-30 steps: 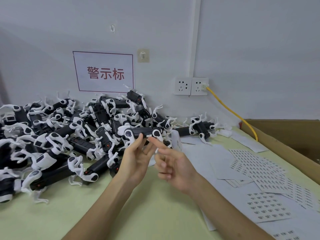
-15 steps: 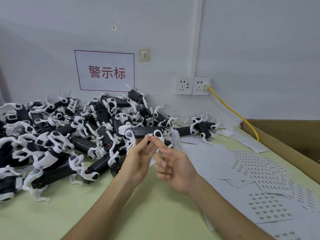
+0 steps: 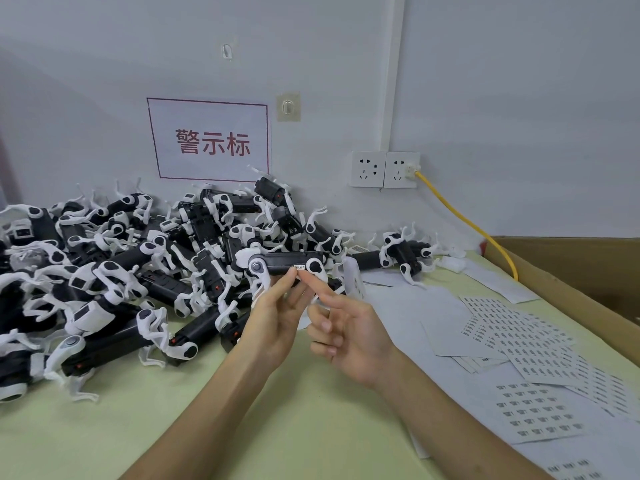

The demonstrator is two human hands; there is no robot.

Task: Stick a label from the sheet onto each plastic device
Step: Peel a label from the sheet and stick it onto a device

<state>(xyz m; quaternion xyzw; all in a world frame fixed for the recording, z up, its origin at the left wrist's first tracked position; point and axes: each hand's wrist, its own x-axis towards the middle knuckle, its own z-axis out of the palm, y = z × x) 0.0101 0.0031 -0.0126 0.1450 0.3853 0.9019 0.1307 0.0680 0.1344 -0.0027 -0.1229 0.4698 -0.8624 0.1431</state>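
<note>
- At frame centre, the left hand holds a device up from below, fingertips pinching it.
- Right hand: the straight index finger presses the label on the device; the other fingers curl loosely, holding nothing.
- Left: a pile of devices.
- Lower right: sheets on the table.

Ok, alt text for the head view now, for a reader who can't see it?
A person's left hand holds a black-and-white plastic device while the right hand presses a small white label onto it. A heap of similar devices lies to the left on the pale green table, white label sheets to the right.
</note>
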